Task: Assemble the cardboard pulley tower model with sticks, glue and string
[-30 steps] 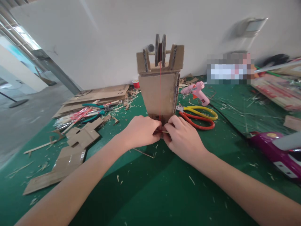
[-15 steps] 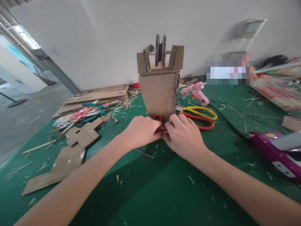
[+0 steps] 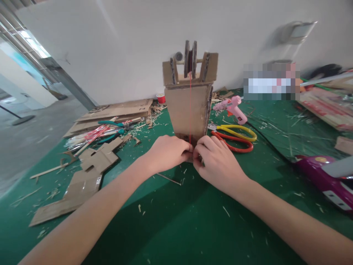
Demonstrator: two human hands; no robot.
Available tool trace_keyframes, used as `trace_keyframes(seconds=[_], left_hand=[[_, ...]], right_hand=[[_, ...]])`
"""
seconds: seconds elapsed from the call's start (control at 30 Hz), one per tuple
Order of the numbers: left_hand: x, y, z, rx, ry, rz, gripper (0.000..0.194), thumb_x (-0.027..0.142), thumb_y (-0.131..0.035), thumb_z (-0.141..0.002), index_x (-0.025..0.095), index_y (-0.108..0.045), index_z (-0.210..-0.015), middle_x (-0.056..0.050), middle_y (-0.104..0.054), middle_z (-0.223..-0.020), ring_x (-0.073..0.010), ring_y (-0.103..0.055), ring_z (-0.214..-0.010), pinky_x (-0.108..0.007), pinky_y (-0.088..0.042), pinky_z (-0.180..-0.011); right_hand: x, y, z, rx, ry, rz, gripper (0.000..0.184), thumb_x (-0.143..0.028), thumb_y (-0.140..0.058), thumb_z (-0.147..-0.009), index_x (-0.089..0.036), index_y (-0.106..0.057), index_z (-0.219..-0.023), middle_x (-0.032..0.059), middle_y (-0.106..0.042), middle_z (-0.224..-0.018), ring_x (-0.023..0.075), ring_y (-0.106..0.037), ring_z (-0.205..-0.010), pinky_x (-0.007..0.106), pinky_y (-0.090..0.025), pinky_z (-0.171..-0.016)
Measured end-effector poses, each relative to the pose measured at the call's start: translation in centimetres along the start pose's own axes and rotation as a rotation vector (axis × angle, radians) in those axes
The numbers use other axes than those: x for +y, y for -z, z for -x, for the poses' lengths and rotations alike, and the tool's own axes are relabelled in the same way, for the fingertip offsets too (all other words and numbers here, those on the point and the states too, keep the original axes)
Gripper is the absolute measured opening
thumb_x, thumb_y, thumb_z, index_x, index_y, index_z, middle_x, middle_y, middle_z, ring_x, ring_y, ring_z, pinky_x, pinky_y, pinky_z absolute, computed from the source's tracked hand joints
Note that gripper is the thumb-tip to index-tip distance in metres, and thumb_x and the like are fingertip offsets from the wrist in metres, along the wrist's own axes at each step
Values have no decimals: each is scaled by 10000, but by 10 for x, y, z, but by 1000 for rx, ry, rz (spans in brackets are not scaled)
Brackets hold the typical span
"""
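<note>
A cardboard tower [image 3: 187, 110] stands upright on the green table, with a cardboard pulley wheel [image 3: 190, 59] on a stick axle between two posts. From the wheel a thin red string [image 3: 190, 106] hangs taut down the tower's front to my hands. My left hand [image 3: 169, 151] is closed, pinching the lower end of the string between thumb and forefinger. Close against it, my right hand [image 3: 216, 156] is closed too, its thumb and fingertips curled together near the string's end. What sits between the right fingertips is hidden.
Scissors with yellow and red handles [image 3: 234, 138] lie right of the tower, by a pink glue gun [image 3: 231, 108]. Teal-handled pliers [image 3: 110, 130] and cardboard scraps [image 3: 99, 158] lie left. A purple power strip [image 3: 317, 176] sits at the right; a red cup [image 3: 160, 98] stands behind.
The right fingers have curled in and shifted slightly at the string's lower end. The left hand keeps its pinch. The whole view has shifted a little.
</note>
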State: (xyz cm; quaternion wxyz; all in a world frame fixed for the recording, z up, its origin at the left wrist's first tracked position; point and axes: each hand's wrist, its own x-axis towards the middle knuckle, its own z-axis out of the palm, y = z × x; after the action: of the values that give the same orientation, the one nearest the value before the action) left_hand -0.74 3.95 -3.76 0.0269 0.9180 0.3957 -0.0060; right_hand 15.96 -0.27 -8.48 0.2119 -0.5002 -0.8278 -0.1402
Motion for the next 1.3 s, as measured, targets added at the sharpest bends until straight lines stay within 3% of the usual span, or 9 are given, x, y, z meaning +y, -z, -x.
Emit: trace_keyframes(seconds=[0.5,0.87,1.13,1.3], left_hand=[[1,1,1,18,0,11,194,401,-466,-891,284,-621,-879,25,-678,-712,-158,-589,-606,-246,-274,-494],[-1,3,2,14,-15,44,195,448,-489,-876,300,-615,-873,41,-658,-681,-161,-584,-609,-252,-288,-512],[-1,4,2,-4,-29,23,195,376,-493,-867,308,-632,-986,24,-686,-745,-167,-609,-645,-254,-344,-545],[-2,5,1,-16,-37,19,175,354,-488,-865,280,-645,-889,19,-675,-716,-165,-599,-634,-259,-348,-540]], right_hand=[[-1,15,3,-51,-41,96,157,-299,-529,-829,-159,-594,-858,92,-546,-912,250,-494,-885,374,-408,-755],[1,10,3,12,1,10,195,-247,-480,-880,-163,-630,-785,77,-554,-895,204,-463,-838,355,-409,-741],[0,3,4,61,35,-91,191,-200,-473,-884,-167,-637,-791,75,-566,-884,192,-458,-811,346,-397,-699],[0,2,2,51,17,-173,214,-197,-470,-888,-157,-648,-777,80,-565,-871,189,-482,-801,349,-408,-705]])
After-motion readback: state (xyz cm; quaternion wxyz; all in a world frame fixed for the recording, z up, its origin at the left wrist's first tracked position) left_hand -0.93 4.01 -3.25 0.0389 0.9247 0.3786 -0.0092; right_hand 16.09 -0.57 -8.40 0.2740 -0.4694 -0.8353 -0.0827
